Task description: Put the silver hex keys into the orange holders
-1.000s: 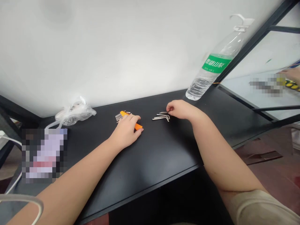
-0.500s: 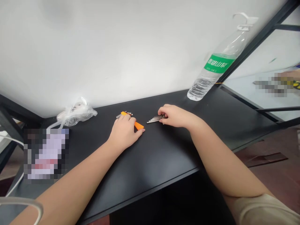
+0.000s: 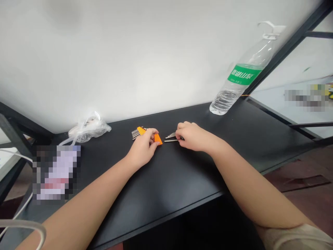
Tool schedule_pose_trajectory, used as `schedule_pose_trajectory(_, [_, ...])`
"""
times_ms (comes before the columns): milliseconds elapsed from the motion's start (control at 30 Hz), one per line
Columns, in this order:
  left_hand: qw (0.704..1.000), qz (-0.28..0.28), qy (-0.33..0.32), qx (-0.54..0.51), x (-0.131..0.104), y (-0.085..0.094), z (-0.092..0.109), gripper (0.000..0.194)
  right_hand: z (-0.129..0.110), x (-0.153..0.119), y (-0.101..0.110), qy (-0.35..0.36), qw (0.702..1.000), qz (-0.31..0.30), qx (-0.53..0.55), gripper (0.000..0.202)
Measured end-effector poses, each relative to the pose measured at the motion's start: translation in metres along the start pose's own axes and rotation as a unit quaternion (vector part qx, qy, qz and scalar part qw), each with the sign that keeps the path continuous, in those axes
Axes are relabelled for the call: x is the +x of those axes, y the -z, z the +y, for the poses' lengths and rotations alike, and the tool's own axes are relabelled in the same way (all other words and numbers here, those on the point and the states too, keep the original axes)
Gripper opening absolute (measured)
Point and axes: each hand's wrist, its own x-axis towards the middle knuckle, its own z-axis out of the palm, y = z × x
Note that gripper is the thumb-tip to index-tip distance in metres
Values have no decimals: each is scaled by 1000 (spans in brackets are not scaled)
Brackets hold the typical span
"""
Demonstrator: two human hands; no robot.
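Note:
My left hand [image 3: 142, 147] is closed on an orange holder [image 3: 158, 139], its thumb and fingers at the right end. Several thin metal rods [image 3: 135, 134], which look like hex keys, stick out of the holder's left side, and small rod ends show along its back edge. A short gap to the right, my right hand [image 3: 191, 136] pinches a bunch of similar metal rods [image 3: 170, 138] that point left toward the holder. One rod lies nearer to me than the others. The fingers hide the right ends of these rods.
All this happens on a black shelf [image 3: 161, 194] against a white wall. A large water bottle [image 3: 244, 74] stands at the back right. At the left are a clear plastic bag [image 3: 90, 128], a blurred pale purple item [image 3: 58, 170] and a white cable [image 3: 20, 222].
My left fingers have drawn back, baring more of the orange holder and its rods. In my right hand, one rod now sits apart from the bunch, on the near side.

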Motion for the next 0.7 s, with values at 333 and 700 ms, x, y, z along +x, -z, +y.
schedule_pose_trajectory(333, [947, 66, 68, -307, 5, -4, -5, 29, -8, -1, 7, 93, 972, 91, 196, 21])
schedule_pose_trajectory(700, [914, 65, 68, -395, 7, -4, -6, 32, -5, -2, 12, 97, 949, 143, 262, 25])
